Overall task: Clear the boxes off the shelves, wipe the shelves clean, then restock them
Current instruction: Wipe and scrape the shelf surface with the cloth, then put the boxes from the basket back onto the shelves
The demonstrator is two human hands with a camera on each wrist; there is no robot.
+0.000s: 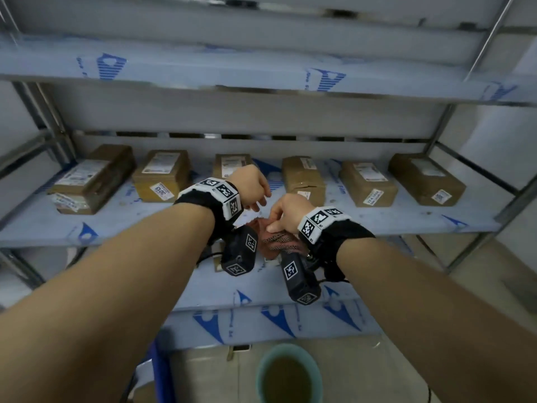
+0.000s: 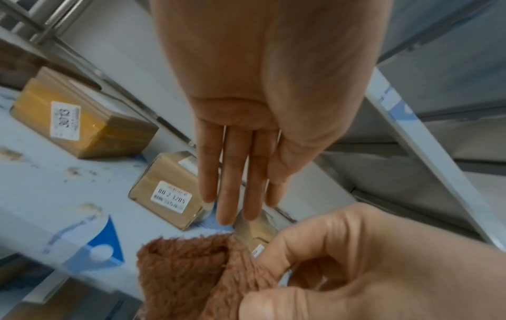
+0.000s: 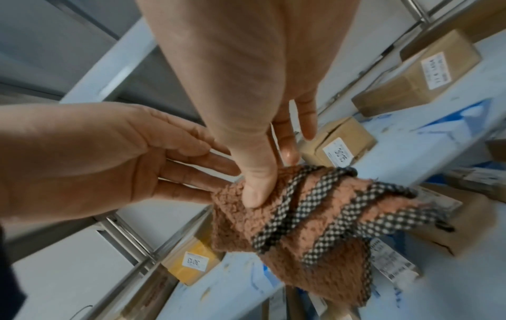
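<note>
Seemingly between wiping and restocking — right hand [image 3: 257, 173] pinches the cloth [image 3: 295, 218], left hand [image 2: 240, 151] flat and empty — next, wipe beside the boxes [image 1: 367, 181].

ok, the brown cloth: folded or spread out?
Folded. The brown cloth hangs bunched in layers, its checkered trim doubling back in several bands, pinched by the right hand. The left hand is open beside it.

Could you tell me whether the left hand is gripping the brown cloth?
No, the left hand has straight fingers; the right hand pinches the cloth.
</note>
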